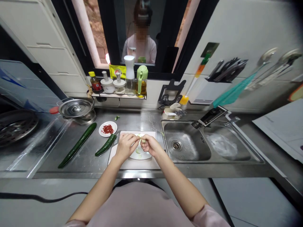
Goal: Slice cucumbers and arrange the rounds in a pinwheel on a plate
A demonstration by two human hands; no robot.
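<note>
My left hand (128,143) and my right hand (149,144) meet over a white plate (143,156) on a light cutting board (115,148). Between their pinched fingertips is a small pale green piece (139,136), perhaps cucumber; my fingers partly hide it. More thin pale green slices (138,152) lie on the plate. Left of the board rests a shorter, cut cucumber (106,145). Just behind it a small white dish (101,129) holds chopped red chili (108,129). Farther left lies a long whole cucumber (77,145).
On the right is a double sink (189,148) with a faucet (210,116). A lidded steel pot (77,108) stands back left. Condiment bottles line a wall shelf (118,95). Green scraps (117,118) lie behind the dish. A knife holder (205,90) hangs above the sink.
</note>
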